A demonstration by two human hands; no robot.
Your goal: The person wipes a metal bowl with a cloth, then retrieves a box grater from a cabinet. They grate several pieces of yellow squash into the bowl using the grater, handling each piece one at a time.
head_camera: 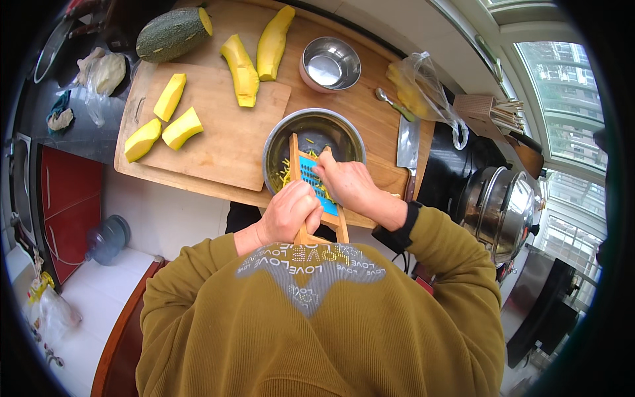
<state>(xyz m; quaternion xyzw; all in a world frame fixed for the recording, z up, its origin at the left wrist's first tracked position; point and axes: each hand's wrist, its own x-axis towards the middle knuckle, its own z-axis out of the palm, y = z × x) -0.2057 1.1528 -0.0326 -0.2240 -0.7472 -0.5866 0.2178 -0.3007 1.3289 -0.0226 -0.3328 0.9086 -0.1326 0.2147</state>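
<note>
My left hand [292,211] is closed around the lower frame of a wooden-framed grater with a blue grating plate [308,171]. The grater leans in a metal bowl [358,136] that holds yellow shreds. My right hand [349,186] is over the grater's upper right part, fingers curled; whatever it may hold is hidden beneath it. Peeled yellow squash pieces [170,97] lie on a wooden cutting board [223,144]. Two longer peeled pieces [272,44] lie farther back, beside a green-skinned squash [173,35] with a cut end.
A smaller metal bowl [331,64] stands behind. To the right are a cleaver [408,144], a spoon-ended tool [395,105], a plastic bag with yellow contents [412,89] and a steel steamer pot [496,213]. Bagged dough [106,74] sits at the left.
</note>
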